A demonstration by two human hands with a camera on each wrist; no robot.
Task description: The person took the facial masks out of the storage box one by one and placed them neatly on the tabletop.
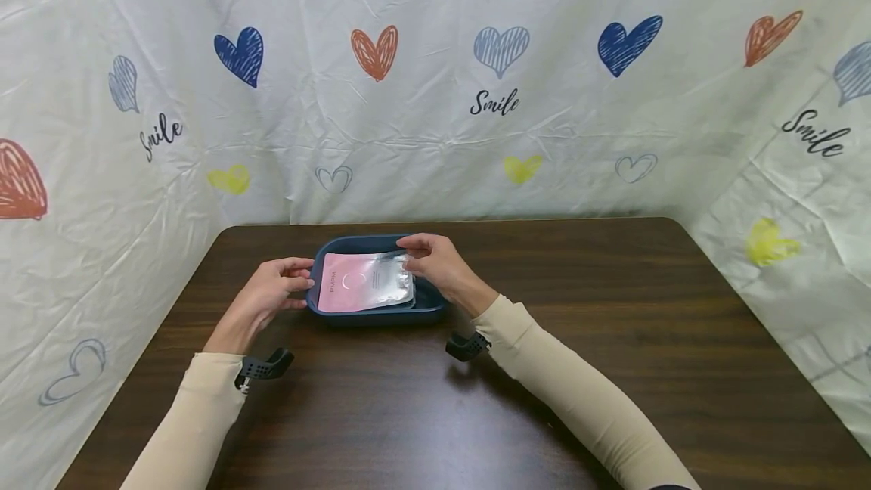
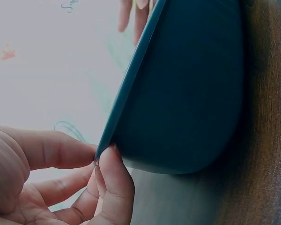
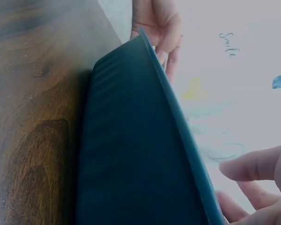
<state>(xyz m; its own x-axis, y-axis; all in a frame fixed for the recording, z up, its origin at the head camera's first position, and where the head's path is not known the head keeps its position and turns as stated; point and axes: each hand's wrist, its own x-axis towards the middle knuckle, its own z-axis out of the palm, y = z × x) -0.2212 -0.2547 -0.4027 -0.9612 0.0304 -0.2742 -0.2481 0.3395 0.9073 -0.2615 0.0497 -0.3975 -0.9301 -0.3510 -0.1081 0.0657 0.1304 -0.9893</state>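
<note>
A dark blue oval tub [image 1: 381, 317] stands on the table. In it lies a flat pink-and-silver sachet [image 1: 357, 284] with small print and a circle, its pink end to the left. Another edge shows under the silver end, too little to tell what it is. My left hand [image 1: 267, 293] pinches the tub's left rim; the left wrist view shows thumb and finger on either side of it. Over the tub's right part, my right hand [image 1: 442, 267] hovers by the silver end, thumb and fingers apart in the right wrist view. Whether it touches the sachet is unclear.
The dark wooden table [image 1: 612, 308] extends to the right and front of the tub. Behind and at both sides hangs a white cloth [image 1: 422, 119] printed with hearts and "Smile". Each wrist wears a black band.
</note>
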